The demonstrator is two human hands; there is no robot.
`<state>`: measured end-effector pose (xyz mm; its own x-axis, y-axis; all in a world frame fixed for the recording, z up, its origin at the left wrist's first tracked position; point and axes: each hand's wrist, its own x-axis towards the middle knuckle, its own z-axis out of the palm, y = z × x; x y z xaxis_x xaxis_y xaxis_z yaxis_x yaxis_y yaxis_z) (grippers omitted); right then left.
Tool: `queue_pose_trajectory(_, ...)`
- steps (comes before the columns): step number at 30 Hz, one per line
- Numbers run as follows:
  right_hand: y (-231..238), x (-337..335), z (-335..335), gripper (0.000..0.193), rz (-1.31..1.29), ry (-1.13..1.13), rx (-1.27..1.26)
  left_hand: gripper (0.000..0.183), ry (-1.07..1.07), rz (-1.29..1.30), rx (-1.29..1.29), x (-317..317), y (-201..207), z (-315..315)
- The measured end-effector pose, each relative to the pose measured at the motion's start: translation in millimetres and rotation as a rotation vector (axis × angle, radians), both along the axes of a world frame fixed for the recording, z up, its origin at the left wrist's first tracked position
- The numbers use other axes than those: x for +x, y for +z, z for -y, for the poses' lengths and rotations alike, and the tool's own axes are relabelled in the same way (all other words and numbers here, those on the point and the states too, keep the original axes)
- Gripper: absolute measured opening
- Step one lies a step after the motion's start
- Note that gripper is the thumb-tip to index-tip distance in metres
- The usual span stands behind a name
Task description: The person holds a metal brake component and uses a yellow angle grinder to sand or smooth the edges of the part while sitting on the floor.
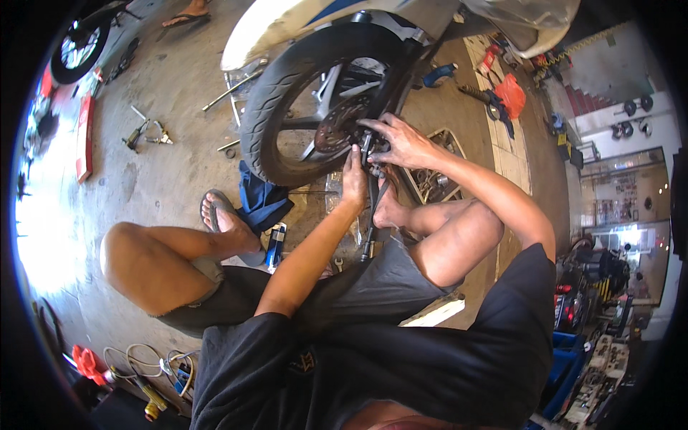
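Observation:
A motorcycle's front tyre (259,122) stands ahead of me, with a brown brake disc (342,127) at its hub. At the lower end of the fork, a small dark metal part (367,145) sits close beside the disc; its exact kind is hard to make out. My left hand (352,179) presses upright fingers against its left side. From the right, my right hand (403,145) curls around the same part, thumb and fingers closed on it. My fingers partly cover it.
A tray of metal parts (437,179) lies right of the wheel. Blue cloth (259,201) and a blue-and-white box (275,247) are near my left foot. A long bar (233,91), a red box (85,136) and an orange bag (509,97) lie on the floor.

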<state>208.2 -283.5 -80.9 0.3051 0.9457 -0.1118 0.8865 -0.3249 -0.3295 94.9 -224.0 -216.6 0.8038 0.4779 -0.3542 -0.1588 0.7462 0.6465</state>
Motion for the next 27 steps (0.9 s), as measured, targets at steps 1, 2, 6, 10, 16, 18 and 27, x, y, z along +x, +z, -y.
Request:
queue_pose_trajectory(1,0.0,-1.3,-3.8,0.068,0.020,-0.013,-0.018,0.062,0.000,0.029,-0.076,-0.5,-1.7,-0.2)
queue_pose_trajectory(2,1.6,-2.9,-8.7,0.067,0.029,0.012,-0.003,0.058,0.007,0.086,-0.228,-0.7,-3.8,-1.5)
queue_pose_trajectory(6,16.0,-5.0,-21.0,0.051,0.021,0.090,0.062,0.038,-0.085,0.402,-0.674,-8.1,-13.3,-14.6)
queue_pose_trajectory(10,39.7,-23.3,-26.2,0.038,-0.048,0.101,0.114,0.036,-0.061,0.435,-0.635,-23.2,-13.6,-15.0)
queue_pose_trajectory(16,57.1,-38.3,-29.8,0.039,0.060,0.089,0.153,0.025,0.007,0.305,-0.527,-33.5,1.2,-8.5)
queue_pose_trajectory(18,59.5,-42.6,-38.4,0.040,0.094,0.116,0.196,0.019,0.019,0.340,-0.535,-37.1,0.3,-11.2)
queue_pose_trajectory(27,67.8,-53.1,-48.6,0.040,0.163,0.154,0.143,0.018,0.080,0.354,-0.321,-65.9,16.2,-34.0)
